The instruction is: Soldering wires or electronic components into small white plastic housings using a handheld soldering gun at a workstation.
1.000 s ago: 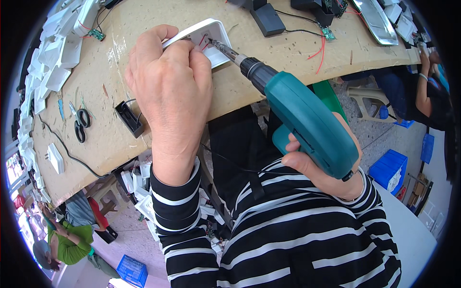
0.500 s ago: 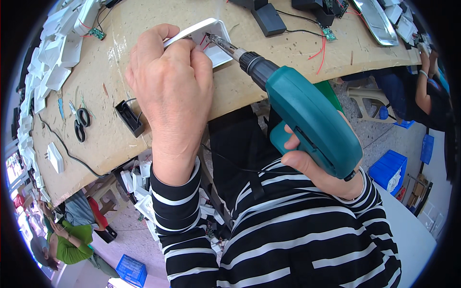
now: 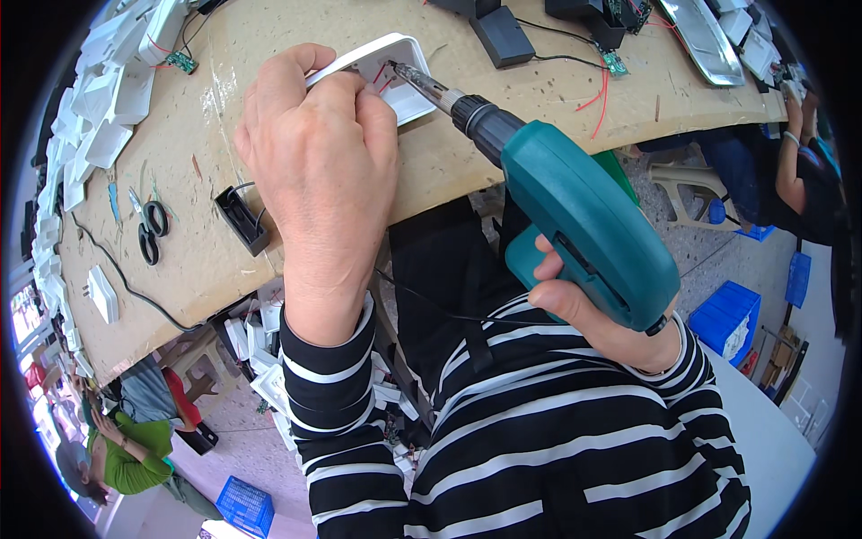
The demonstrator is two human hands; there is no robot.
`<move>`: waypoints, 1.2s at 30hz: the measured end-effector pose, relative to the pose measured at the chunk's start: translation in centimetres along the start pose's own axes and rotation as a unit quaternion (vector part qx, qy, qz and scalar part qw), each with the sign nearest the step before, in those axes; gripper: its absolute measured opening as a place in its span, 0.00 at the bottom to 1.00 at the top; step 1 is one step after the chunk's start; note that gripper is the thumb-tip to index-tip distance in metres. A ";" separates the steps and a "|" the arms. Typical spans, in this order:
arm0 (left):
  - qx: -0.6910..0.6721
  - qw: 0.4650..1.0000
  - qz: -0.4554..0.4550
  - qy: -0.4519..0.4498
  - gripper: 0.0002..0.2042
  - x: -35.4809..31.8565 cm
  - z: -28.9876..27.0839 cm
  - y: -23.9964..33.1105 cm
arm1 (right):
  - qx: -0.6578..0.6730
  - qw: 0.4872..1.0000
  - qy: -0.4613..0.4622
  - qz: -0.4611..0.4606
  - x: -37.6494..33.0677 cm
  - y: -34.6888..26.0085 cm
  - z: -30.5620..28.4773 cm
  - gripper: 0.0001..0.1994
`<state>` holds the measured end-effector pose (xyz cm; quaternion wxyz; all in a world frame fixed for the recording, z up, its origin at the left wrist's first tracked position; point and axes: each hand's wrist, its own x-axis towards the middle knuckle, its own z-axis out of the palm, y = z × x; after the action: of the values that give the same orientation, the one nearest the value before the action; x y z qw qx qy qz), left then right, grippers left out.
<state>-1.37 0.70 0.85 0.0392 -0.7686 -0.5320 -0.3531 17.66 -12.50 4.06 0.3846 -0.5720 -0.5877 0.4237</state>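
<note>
At the table's front, my left hand (image 3: pixel 319 153) is closed round a white plastic housing (image 3: pixel 409 110), its fingertips reaching inside. Thin red wires (image 3: pixel 382 79) show in the housing beside those fingers; what the fingertips pinch is hidden. My right hand (image 3: pixel 597 323) is wrapped round the grip of a teal pistol-shaped soldering gun (image 3: pixel 584 216) with a black collar. Its slim metal tip (image 3: pixel 417 78) points into the housing, close to the wires. Whether tip and wire touch is too small to tell.
Left of my hand are a black battery holder (image 3: pixel 241 222), black-handled scissors (image 3: pixel 151 232) and a white plug-like piece (image 3: pixel 103 295). White housings (image 3: pixel 126 94) pile along the left edge. Black boxes (image 3: pixel 501 38) and a metal tray (image 3: pixel 705 45) stand farther back. Other people sit at both sides.
The soldering gun has shifted very slightly to the right, its tip still inside the housing. My left hand and the housing stay in place.
</note>
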 end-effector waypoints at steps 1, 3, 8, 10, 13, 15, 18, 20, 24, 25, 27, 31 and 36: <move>0.000 1.000 -0.001 0.001 0.05 0.0 0.0 0.0 | 0.000 1.000 0.000 0.000 -0.1 0.0 0.0 0.27; -0.003 1.000 0.001 0.002 0.05 0.0 0.2 0.0 | 0.022 0.999 0.005 0.032 -0.2 0.1 0.0 0.27; -0.007 1.000 0.002 0.005 0.05 0.0 0.2 0.0 | -0.012 1.000 -0.010 -0.002 -0.5 0.3 -0.6 0.27; -0.006 1.000 -0.005 -0.003 0.05 0.0 0.1 0.0 | -0.020 1.000 -0.012 -0.005 -0.8 0.4 -0.8 0.27; -0.003 1.000 -0.006 -0.004 0.05 0.0 -0.1 0.1 | -0.045 0.998 -0.009 -0.032 -1.2 0.0 -1.3 0.25; -0.002 1.000 -0.004 -0.004 0.05 0.0 0.1 0.1 | -0.018 1.000 -0.005 -0.002 -1.4 -0.3 -1.8 0.22; 0.001 1.000 -0.001 -0.003 0.05 0.0 0.1 0.1 | 0.035 0.999 0.008 0.028 -1.8 -0.3 -2.1 0.21; 0.003 1.000 -0.001 -0.002 0.05 -0.1 0.1 0.1 | 0.018 0.999 -0.049 0.014 -1.5 0.1 -3.2 0.29; -0.012 1.000 0.001 0.000 0.05 0.0 -0.1 -0.1 | 0.030 0.997 -0.078 0.005 -1.5 0.8 -3.6 0.38; -0.021 1.000 0.003 -0.001 0.05 0.0 -0.3 -0.2 | 0.032 0.996 -0.079 0.004 -1.3 0.6 -3.4 0.38; -0.009 0.999 0.033 0.006 0.08 0.0 -1.0 0.0 | 0.162 0.986 0.004 0.028 -0.9 0.3 -2.8 0.38; 0.029 0.997 0.072 0.009 0.22 -0.3 -2.8 -0.3 | 0.196 0.978 0.065 0.018 -0.4 0.4 -2.9 0.40; -0.027 0.995 0.038 -0.091 0.28 -0.3 -3.3 -1.8 | 0.176 0.983 0.052 -0.023 -0.5 0.7 -3.2 0.38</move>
<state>-4.63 -0.22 2.53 -0.0167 -0.8179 -0.4940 -0.2944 20.92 -12.80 4.54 0.5186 -0.5030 -0.4965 0.4812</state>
